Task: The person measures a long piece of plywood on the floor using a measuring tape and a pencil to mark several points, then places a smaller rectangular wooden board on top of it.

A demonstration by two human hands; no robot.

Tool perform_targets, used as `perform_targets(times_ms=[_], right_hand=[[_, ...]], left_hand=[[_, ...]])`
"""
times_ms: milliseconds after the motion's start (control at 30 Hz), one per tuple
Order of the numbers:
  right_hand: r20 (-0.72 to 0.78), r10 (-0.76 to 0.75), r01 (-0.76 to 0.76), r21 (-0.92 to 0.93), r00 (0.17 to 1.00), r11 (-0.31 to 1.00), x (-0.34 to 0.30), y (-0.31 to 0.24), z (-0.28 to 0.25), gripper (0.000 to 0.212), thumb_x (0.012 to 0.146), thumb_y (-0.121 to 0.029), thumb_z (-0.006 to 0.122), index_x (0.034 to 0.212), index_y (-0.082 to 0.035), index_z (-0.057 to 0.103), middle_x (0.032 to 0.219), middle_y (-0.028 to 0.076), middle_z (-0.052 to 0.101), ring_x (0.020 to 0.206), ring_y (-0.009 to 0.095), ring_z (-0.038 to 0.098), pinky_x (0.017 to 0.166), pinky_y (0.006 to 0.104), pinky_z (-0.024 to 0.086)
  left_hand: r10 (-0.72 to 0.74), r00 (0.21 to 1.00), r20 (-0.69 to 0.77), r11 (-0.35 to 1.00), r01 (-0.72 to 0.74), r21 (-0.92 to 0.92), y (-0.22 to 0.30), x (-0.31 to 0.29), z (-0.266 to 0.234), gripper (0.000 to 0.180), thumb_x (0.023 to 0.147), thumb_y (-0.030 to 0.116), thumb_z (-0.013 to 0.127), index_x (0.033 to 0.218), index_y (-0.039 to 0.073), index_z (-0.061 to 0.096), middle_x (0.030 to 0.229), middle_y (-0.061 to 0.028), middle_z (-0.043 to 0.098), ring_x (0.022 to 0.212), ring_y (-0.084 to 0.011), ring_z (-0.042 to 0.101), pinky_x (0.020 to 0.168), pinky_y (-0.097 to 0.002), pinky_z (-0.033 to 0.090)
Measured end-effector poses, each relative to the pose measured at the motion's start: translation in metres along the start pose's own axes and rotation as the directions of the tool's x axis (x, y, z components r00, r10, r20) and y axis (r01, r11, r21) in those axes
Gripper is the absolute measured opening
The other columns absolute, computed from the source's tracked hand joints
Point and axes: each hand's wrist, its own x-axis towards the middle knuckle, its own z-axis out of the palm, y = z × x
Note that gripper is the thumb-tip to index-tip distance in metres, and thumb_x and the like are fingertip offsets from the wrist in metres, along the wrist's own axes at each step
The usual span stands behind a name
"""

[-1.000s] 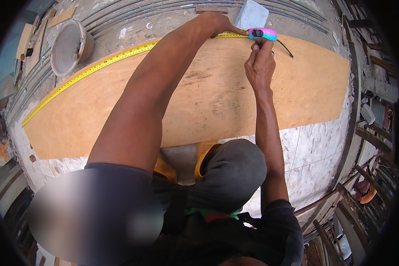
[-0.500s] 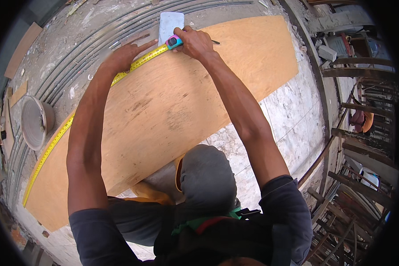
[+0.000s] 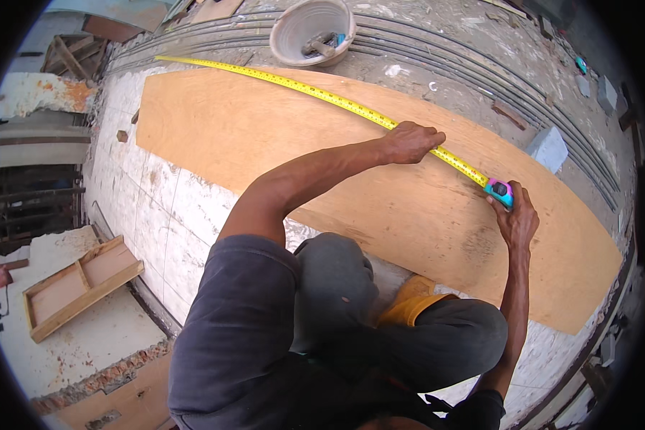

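A yellow tape measure blade (image 3: 322, 94) stretches from beyond the far left corner of a large plywood sheet (image 3: 437, 208) across the sheet to the right. Its teal and pink case (image 3: 499, 192) is gripped by my right hand (image 3: 519, 221) over the right part of the sheet. My left hand (image 3: 411, 142) is closed on the blade, a short way left of the case. The blade's far end lies past the plywood's edge, by the metal rods. Beneath my arms, my bent knees are at the sheet's near edge.
A round tub (image 3: 294, 43) with tools inside stands behind the plywood, beside long metal rods (image 3: 423, 54). A pale block (image 3: 548, 148) sits at the sheet's far right edge. White tiles (image 3: 161, 215) lie on the near left, beyond them a shallow wooden frame (image 3: 82, 287).
The view has swung left. The tape has shifted from the sheet's far edge to a slant across it. My left hand's extended finger has folded in, and the hand now grips the blade.
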Motion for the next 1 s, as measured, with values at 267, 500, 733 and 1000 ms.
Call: perform_targets(times_ms=[267,500,733,1000], right_hand=[[0.028,-0.132,0.129,0.096,0.991,0.987,-0.065,-0.058,0.054,0.049,0.074,-0.038,0.084,0.111,-0.013,0.063,0.094,0.006,0.065,0.073,0.032,0.067,0.058,0.0434,0.053],[0.126,-0.192,0.175,0.129,0.973,0.976,-0.096,-0.052,0.07,0.049,0.074,-0.033,0.083,0.113,-0.015,0.061,0.097,0.007,0.064,0.077,0.033,0.066,0.06,0.0446,0.052],[0.149,-0.166,0.147,0.131,0.975,0.98,-0.132,-0.009,0.054,0.049,0.07,-0.026,0.087,0.11,-0.013,0.062,0.1,0.008,0.065,0.083,0.034,0.067,0.064,0.044,0.053],[0.194,-0.039,0.012,0.135,0.98,0.991,-0.169,0.033,0.036,0.047,0.068,-0.017,0.087,0.107,-0.013,0.061,0.099,0.011,0.064,0.082,0.037,0.067,0.065,0.0443,0.052]], left_hand=[[-0.037,0.996,-0.081,0.966,0.057,0.252,-0.013,-0.157,0.009,0.03,0.088,0.037,0.067,0.101,0.011,0.058,0.092,-0.0049,0.058,0.086,-0.0212,0.059,0.07,-0.0371,0.044],[-0.145,0.988,-0.048,0.822,0.147,0.549,-0.037,-0.256,0.012,0.032,0.088,0.017,0.055,0.12,0.013,0.058,0.11,-0.0042,0.056,0.095,-0.0184,0.055,0.081,-0.0401,0.041],[-0.37,0.921,-0.12,0.776,0.377,0.506,-0.049,-0.334,0.016,0.029,0.089,0.016,0.054,0.117,0.009,0.057,0.128,-0.0116,0.054,0.111,-0.0246,0.054,0.098,-0.0469,0.04],[-0.39,0.883,-0.262,0.807,0.465,0.364,-0.038,-0.352,0.036,0.022,0.085,0.012,0.056,0.105,0.004,0.056,0.148,-0.0213,0.041,0.13,-0.0349,0.044,0.109,-0.0502,0.034]])
